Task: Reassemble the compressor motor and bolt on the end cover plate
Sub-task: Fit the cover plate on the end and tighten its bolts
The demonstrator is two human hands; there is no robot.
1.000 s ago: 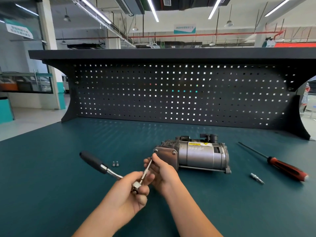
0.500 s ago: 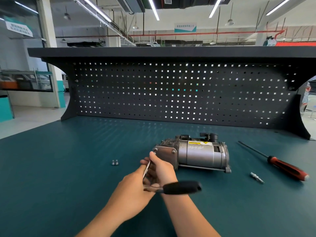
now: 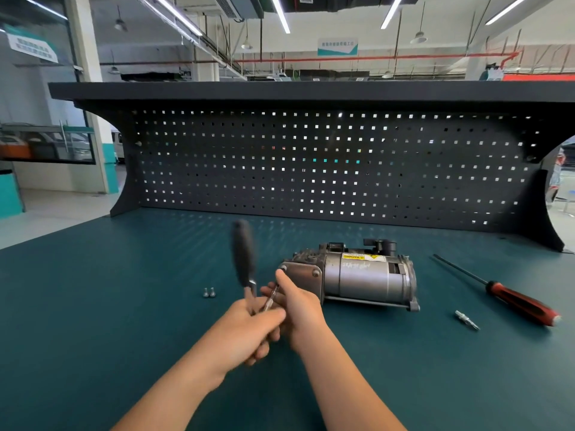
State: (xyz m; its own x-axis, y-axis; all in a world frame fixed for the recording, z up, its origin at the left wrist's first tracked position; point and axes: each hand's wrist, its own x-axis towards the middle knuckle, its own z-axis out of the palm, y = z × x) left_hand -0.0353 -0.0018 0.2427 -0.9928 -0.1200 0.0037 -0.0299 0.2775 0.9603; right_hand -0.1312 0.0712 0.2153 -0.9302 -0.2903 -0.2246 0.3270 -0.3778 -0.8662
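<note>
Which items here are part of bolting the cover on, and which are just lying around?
In use:
compressor motor
end cover plate
ratchet wrench, gripped by the left hand
extension bar, pinched by the right hand
two loose bolts, probably next to go in

Lying about:
red-handled screwdriver
small driver bit

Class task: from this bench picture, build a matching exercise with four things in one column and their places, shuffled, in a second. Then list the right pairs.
Things
1 ratchet
2 extension
3 bolts
4 screwdriver

Places
A far right on the bench
B gripped by the left hand, handle up
C loose on the bench, left of the ratchet
D pinched by the right hand

Pairs: 1-B, 2-D, 3-C, 4-A
</note>
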